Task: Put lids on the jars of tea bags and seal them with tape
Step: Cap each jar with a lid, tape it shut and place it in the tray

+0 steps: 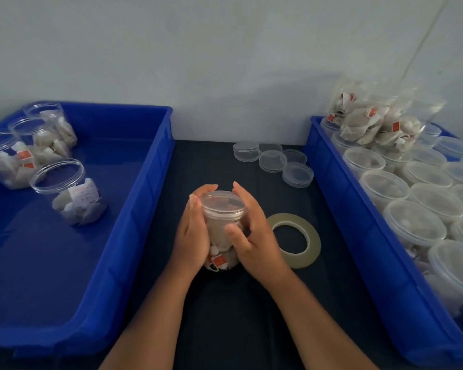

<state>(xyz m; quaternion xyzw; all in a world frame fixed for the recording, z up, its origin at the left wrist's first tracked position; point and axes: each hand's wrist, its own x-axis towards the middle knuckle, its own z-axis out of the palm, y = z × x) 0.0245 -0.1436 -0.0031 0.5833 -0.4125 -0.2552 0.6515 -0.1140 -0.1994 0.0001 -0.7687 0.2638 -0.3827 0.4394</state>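
Left hand (193, 233) and right hand (254, 237) clasp one jar (223, 207); four binned jars (74, 201), five loose lids (272, 161), one tape roll (311, 237) partly hidden.

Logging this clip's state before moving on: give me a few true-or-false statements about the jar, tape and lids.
1. Both the left hand and the right hand hold the jar. True.
2. The tape roll is in the left hand. False: it lies flat on the table, right of the jar, in neither hand.
3. The left bin holds four jars. True.
4. The loose lids lie inside the left bin. False: they lie on the table near the wall.
5. The held jar is empty. False: tea bags show inside it.
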